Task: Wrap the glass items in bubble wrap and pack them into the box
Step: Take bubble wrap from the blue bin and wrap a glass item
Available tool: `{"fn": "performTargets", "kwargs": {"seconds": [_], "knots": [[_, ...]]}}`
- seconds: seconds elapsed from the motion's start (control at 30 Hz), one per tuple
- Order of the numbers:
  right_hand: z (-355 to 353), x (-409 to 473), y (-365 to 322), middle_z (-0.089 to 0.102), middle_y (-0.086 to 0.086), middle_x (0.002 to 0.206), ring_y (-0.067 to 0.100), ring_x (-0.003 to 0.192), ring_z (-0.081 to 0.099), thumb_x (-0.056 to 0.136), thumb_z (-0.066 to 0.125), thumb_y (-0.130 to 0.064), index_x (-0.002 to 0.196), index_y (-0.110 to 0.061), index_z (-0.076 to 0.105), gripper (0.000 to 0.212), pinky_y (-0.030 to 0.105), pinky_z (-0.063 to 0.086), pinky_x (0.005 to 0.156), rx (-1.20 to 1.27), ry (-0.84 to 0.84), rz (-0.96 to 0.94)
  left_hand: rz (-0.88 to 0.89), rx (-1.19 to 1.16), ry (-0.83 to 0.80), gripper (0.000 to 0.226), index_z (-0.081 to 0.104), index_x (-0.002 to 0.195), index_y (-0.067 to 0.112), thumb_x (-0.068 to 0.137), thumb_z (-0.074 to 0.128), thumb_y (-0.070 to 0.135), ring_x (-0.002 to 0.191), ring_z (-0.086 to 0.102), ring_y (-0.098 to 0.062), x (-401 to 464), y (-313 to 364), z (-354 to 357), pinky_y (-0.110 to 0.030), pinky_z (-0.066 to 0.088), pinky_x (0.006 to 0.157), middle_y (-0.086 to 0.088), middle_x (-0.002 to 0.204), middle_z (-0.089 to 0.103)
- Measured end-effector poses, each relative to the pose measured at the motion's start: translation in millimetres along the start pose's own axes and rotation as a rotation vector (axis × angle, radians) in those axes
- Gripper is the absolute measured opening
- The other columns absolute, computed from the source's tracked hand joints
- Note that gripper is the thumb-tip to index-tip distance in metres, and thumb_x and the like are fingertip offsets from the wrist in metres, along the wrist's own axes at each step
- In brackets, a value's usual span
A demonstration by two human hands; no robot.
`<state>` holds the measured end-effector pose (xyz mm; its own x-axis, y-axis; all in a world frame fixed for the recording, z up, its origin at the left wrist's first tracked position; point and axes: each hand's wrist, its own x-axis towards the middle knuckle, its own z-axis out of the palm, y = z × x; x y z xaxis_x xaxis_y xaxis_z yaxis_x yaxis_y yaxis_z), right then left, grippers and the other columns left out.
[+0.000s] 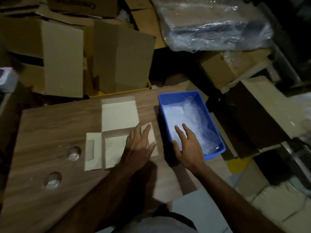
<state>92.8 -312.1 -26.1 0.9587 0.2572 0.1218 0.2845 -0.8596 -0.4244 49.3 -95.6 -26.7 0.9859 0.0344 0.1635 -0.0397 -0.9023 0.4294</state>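
Wood-grain tabletop (50,125) — carries a flat, opened pale cardboard box (117,115) with its flaps spread, two small clear glass items (73,153) lying left of it, and a blue rectangular plastic bin (183,95) at right holding crumpled clear bubble wrap (193,118). Left hand (139,145) — fingers straight and spread, over the box's right flap, gripping nothing. Right hand (188,145) — fingers extended over the bin's near end above the wrap, nothing gripped; brown cardboard cartons (64,56) stacked behind the table.

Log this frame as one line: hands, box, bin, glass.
left hand open over box | right hand open in blue bin on bubble wrap | two glass items on table, unwrapped
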Motion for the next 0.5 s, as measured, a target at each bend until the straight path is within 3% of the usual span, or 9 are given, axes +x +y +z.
{"fn": "performTargets", "kwargs": {"seconds": [0.17, 0.23, 0.33, 0.4, 0.5], "knots": [[-11.4, 0.0, 71.8, 0.040, 0.018, 0.157, 0.037, 0.137, 0.046, 0.095, 0.058, -0.042, 0.150, -0.018, 0.047, 0.061, 0.045, 0.042, 0.109, -0.061, -0.103, 0.067, 0.010, -0.061, -0.037, 0.065, 0.051, 0.145, 0.009, 0.097, 0.045, 0.051, 0.141, 0.042, -0.040, 43.3, 55.6, 49.0, -0.048, 0.040, 0.112, -0.026, 0.154, 0.041], [-14.5, 7.3, 85.7, 0.037, 0.019, 0.159, 0.037, 0.141, 0.041, 0.094, 0.059, -0.045, 0.153, -0.019, 0.043, 0.066, 0.044, 0.037, 0.113, -0.074, -0.214, 0.086, 0.017, -0.048, -0.039, 0.063, 0.054, 0.144, 0.008, 0.095, 0.052, 0.049, 0.139, 0.045, -0.041, 57.6, 69.0, 65.6, -0.046, 0.040, 0.111, -0.028, 0.155, 0.038], [-15.7, 25.9, 93.8, 0.029, 0.017, 0.162, 0.035, 0.145, 0.034, 0.090, 0.064, -0.050, 0.158, -0.024, 0.030, 0.081, 0.042, 0.034, 0.116, -0.151, -0.420, 0.079, -0.032, 0.056, -0.070, 0.061, 0.052, 0.144, 0.003, 0.092, 0.055, 0.035, 0.139, 0.042, -0.048, 72.3, 75.2, 90.2, -0.057, 0.040, 0.112, -0.032, 0.155, 0.035], [-13.8, 39.5, 93.9, 0.031, 0.016, 0.158, 0.037, 0.140, 0.037, 0.086, 0.069, -0.050, 0.158, -0.025, 0.026, 0.087, 0.044, 0.041, 0.111, -0.247, -0.517, 0.084, -0.091, 0.120, -0.108, 0.065, 0.047, 0.146, 0.000, 0.086, 0.059, 0.019, 0.143, 0.035, -0.051, 78.4, 75.7, 99.1, -0.062, 0.033, 0.114, -0.033, 0.157, 0.029], [-7.8, 54.1, 98.4, 0.041, 0.015, 0.142, 0.036, 0.127, 0.047, 0.088, 0.068, -0.034, 0.151, -0.023, 0.033, 0.073, 0.045, 0.049, 0.097, -0.354, -0.600, 0.078, -0.143, 0.189, -0.146, 0.079, 0.042, 0.149, -0.001, 0.075, 0.066, 0.004, 0.146, 0.030, -0.049, 82.5, 75.0, 101.2, -0.057, 0.024, 0.118, -0.031, 0.160, 0.023]]}}
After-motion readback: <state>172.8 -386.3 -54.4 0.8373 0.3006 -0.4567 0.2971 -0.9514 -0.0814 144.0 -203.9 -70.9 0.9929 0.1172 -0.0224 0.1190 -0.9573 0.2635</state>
